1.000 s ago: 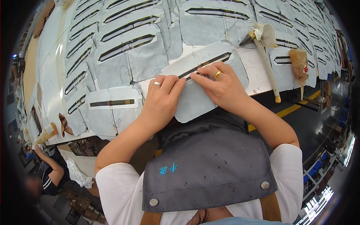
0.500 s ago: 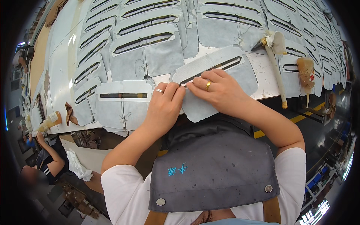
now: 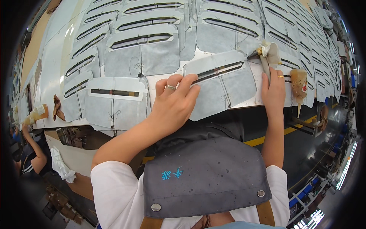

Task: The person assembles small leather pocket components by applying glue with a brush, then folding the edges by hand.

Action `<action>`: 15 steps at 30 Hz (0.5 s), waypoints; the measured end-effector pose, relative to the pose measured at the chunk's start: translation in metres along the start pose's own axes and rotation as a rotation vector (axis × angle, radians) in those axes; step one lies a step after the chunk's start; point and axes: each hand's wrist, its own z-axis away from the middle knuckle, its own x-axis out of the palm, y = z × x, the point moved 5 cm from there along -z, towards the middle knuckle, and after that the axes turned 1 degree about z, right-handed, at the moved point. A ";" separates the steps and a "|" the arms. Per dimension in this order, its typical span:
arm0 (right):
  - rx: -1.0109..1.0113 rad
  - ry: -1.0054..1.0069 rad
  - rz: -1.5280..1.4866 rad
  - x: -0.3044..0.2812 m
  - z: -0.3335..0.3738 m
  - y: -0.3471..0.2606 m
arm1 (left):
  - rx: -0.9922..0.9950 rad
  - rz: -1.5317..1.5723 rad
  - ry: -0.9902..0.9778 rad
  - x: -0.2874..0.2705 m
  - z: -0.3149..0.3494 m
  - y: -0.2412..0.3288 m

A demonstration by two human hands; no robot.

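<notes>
A grey fabric-like panel [image 3: 236,89] with a long, dark-edged slot lies tilted at the table's front edge. My left hand [image 3: 176,97] has its fingers curled in a pinch at the slot's left end, closed on the panel. To the right, my right hand [image 3: 275,91] is wrapped round the pale handle of a hammer [image 3: 264,63], whose dark-tipped head points left. White cloth-like material [image 3: 271,52] hangs about the head. My hand hides the handle's lower part. Left of my left hand lies another slotted panel [image 3: 103,103] with a thread on it.
Overlapping rows of similar slotted panels [image 3: 156,57] cover the table. An amber bottle with a nozzle [image 3: 299,86] lies at the right front edge. Another amber bottle [image 3: 40,112] and a brown scrap [image 3: 57,108] are at the left, near a co-worker's arm [image 3: 36,149].
My right hand has left the panel's slot, moved right and closed round the hammer handle. My left hand stays at the slot's left end. The view has shifted slightly.
</notes>
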 end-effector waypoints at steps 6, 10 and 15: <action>0.032 0.066 -0.056 -0.027 -0.004 -0.006 | -0.066 -0.069 0.195 -0.006 -0.001 0.011; -0.049 0.053 -0.485 -0.076 -0.019 -0.042 | 0.040 0.236 -0.013 0.032 -0.003 0.027; -0.452 -0.064 -0.544 -0.054 0.007 -0.071 | 0.039 0.238 0.009 0.035 -0.007 0.028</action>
